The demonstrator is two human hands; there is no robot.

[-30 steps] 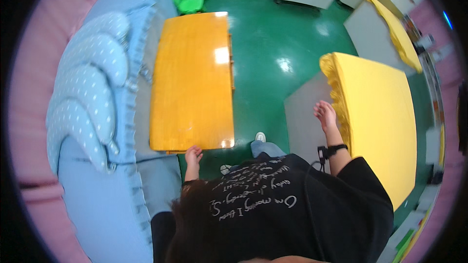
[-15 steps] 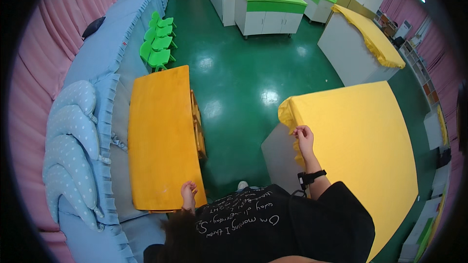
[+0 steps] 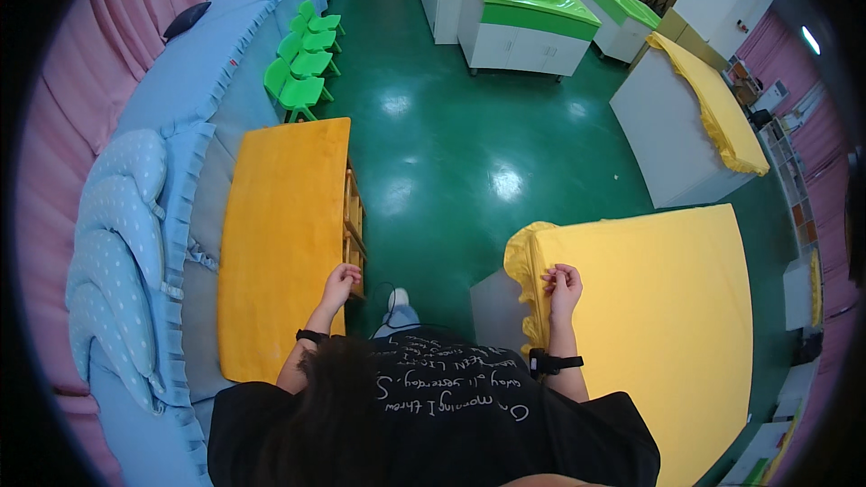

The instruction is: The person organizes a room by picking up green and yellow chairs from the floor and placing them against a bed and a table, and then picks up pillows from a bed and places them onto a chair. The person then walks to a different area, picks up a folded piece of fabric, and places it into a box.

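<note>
Green floor, four chairs, one orange table, left hand, right hand, each grip loosely apart

Small green chairs, a low wooden table and green-topped sink unit suggest a kindergarten.

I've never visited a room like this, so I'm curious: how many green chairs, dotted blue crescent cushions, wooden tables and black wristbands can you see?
Green chairs: 4
Dotted blue crescent cushions: 4
Wooden table: 1
Black wristbands: 2
Total: 11
</note>
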